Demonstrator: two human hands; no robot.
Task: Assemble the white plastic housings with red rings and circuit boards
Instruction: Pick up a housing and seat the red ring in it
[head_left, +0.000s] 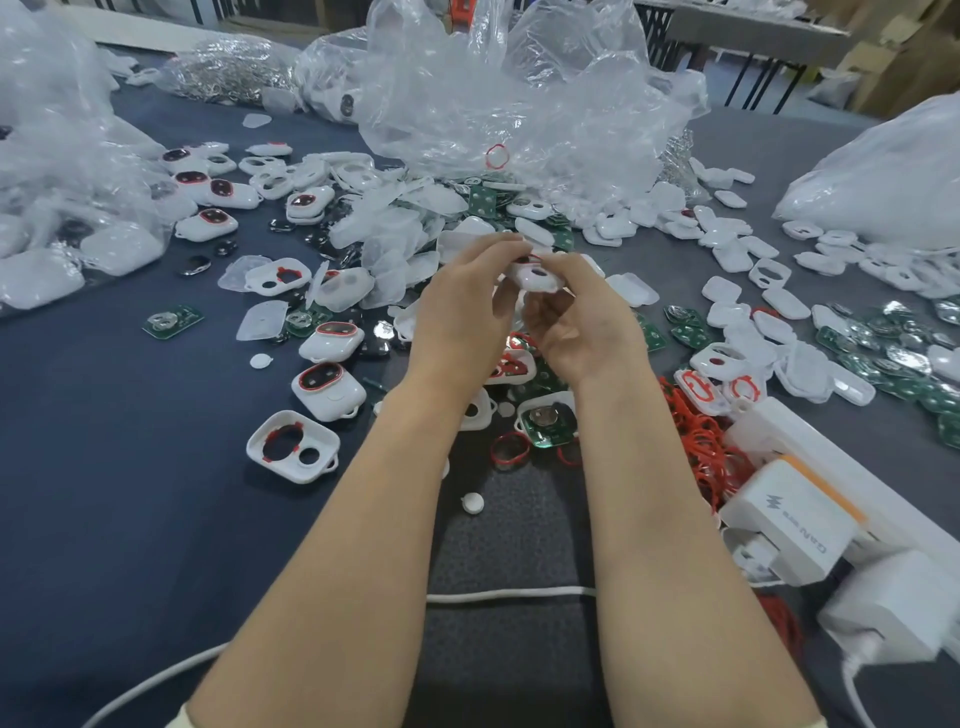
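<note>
The left hand (467, 306) and right hand (582, 322) pinch one white housing (537, 279) at mid-frame, fingers curled round its rim. The red ring (532, 258) at its top edge looks only partly seated. Uneven pressure could pop it out into the clutter on the counter (104, 467).

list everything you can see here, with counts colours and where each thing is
held housing: one, white, between both hands over the table's middle
loose housings: many, white, some with red rings fitted, scattered across the table
circuit boards: many, green, mixed among the housings, most at right
red rings: a heap, red, right of the right forearm
plastic bags: several, clear, far and side edges
chargers: at least two, white, near right edge
cable: one, white, under the forearms
table: one, dark blue-grey cover
left hand: pinches held housing
right hand: pinches held housing
</note>
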